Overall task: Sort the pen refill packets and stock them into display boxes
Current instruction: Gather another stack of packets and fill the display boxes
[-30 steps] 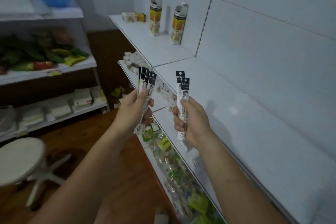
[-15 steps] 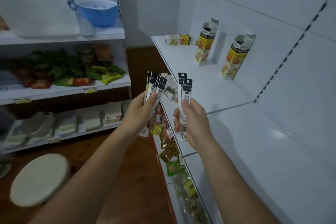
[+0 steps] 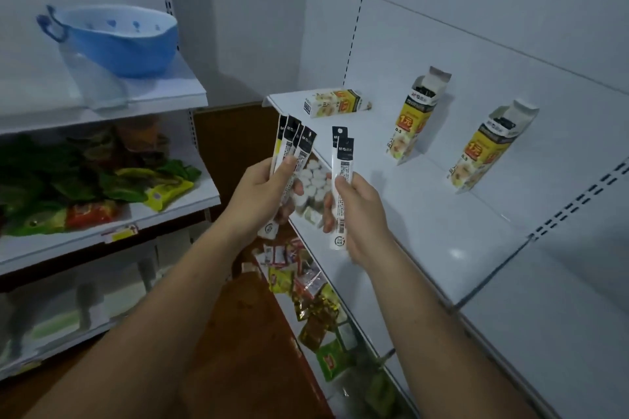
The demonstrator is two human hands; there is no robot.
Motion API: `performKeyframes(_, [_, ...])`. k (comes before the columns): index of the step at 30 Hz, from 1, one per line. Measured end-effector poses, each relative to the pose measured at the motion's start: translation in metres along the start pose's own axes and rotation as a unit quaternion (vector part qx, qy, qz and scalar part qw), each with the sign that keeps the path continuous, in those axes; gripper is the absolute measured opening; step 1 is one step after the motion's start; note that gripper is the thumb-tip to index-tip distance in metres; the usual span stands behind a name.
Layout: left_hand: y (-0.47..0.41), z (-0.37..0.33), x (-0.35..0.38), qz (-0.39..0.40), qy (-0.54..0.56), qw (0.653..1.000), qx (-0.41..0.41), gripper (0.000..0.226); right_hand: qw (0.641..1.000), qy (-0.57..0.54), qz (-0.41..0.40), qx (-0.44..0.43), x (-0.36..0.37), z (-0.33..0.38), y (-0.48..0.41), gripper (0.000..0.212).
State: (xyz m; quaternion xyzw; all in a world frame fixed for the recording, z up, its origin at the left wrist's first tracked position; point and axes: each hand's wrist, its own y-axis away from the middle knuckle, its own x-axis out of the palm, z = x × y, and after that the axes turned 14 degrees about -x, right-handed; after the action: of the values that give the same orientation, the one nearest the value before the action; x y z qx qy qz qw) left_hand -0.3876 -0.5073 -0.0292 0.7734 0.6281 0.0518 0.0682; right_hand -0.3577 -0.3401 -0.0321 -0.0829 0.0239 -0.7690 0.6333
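A white shelf [image 3: 425,214] is seen along the right side, backed by a white panel with slotted uprights. A second shelving unit [image 3: 177,102] is seen on the left. A blue basin [image 3: 115,41] is set on its top board, and green, yellow and red snack bags [image 3: 102,187] are piled on the board below. Under the white shelf, a lower level is filled with small snack packets [image 3: 306,296].

Both forearms are stretched forward from the bottom edge. The left hand [image 3: 262,194] is curled round a fan of about four pen refill packets [image 3: 294,143], with the thumb pressed across their fronts. The right hand [image 3: 360,211] is closed on two more refill packets [image 3: 342,173], which are pinched between the thumb and the fingers. All the packets are held upright in the air, black header ends up, just before the front edge of the white shelf and well apart from the boxes on it.

Two yellow and white display boxes are stood on the white shelf near the back panel, both leaned back a little with their top flaps open. Dark packet ends are seen inside the nearer display box [image 3: 490,150] and the farther display box [image 3: 417,116]. A third display box [image 3: 335,102] is laid on its side at the far end of the shelf.
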Motion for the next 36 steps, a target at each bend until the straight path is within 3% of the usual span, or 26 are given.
performKeyframes(4, [-0.044, -0.015, -0.018, 0.048, -0.027, 0.998, 0.017, 0.046, 0.999, 0.003, -0.037, -0.010, 0.017, 0.001, -0.030, 0.021])
performKeyframes(9, [-0.109, -0.029, -0.002, 0.102, -0.023, 0.993, 0.046, 0.034, 0.994, 0.003, -0.105, -0.034, -0.005, 0.003, -0.067, 0.018])
performKeyframes(12, [-0.149, -0.037, 0.015, 0.126, -0.045, 0.990, 0.045, 0.043, 0.989, 0.017, -0.136, -0.052, -0.025, -0.004, -0.095, 0.018])
performKeyframes(16, [-0.198, -0.047, 0.030, 0.135, -0.077, 0.987, 0.048, 0.022, 0.987, 0.026, -0.150, -0.055, -0.043, -0.014, -0.138, 0.017])
performKeyframes(20, [-0.241, -0.062, 0.041, 0.131, -0.093, 0.986, 0.043, 0.017, 0.986, 0.029, -0.152, -0.063, -0.042, -0.016, -0.182, 0.017])
performKeyframes(25, [-0.281, -0.071, 0.067, 0.144, -0.066, 0.986, 0.047, 0.021, 0.981, 0.077, -0.128, -0.121, -0.050, -0.006, -0.200, 0.017])
performKeyframes(33, [-0.318, -0.072, 0.120, 0.227, -0.087, 0.968, 0.059, 0.041, 0.943, 0.144, -0.260, -0.150, -0.084, 0.002, -0.184, 0.019])
performKeyframes(36, [-0.329, -0.077, 0.137, 0.272, -0.101, 0.955, 0.062, 0.053, 0.916, 0.189, -0.313, -0.166, -0.089, 0.014, -0.180, 0.031])
